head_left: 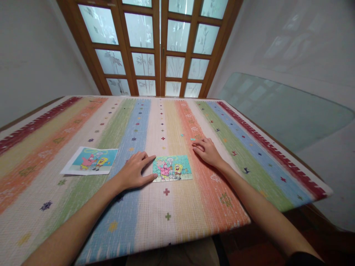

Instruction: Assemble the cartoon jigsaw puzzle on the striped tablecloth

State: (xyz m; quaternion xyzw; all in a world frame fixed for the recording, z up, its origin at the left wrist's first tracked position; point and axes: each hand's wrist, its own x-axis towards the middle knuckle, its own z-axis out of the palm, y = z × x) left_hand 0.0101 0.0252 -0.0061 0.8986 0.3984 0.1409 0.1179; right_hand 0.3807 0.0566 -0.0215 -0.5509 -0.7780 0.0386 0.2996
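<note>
A small assembled cartoon jigsaw puzzle point(172, 168) lies flat on the striped tablecloth point(177, 207). My left hand point(135, 170) rests flat beside the puzzle's left edge, fingers stretched out and touching it. My right hand point(206, 150) lies palm down just right of the puzzle's top right corner, fingers extended toward a loose teal puzzle piece point(192, 139). Another small loose piece point(182, 135) lies a little farther back. Neither hand holds anything.
A printed reference picture point(91, 160) of the same cartoon lies to the left on the cloth. Wooden glass-paned doors point(159, 48) stand behind the table. The table's right edge point(277, 147) runs near a wall with a leaning glass pane point(283, 111).
</note>
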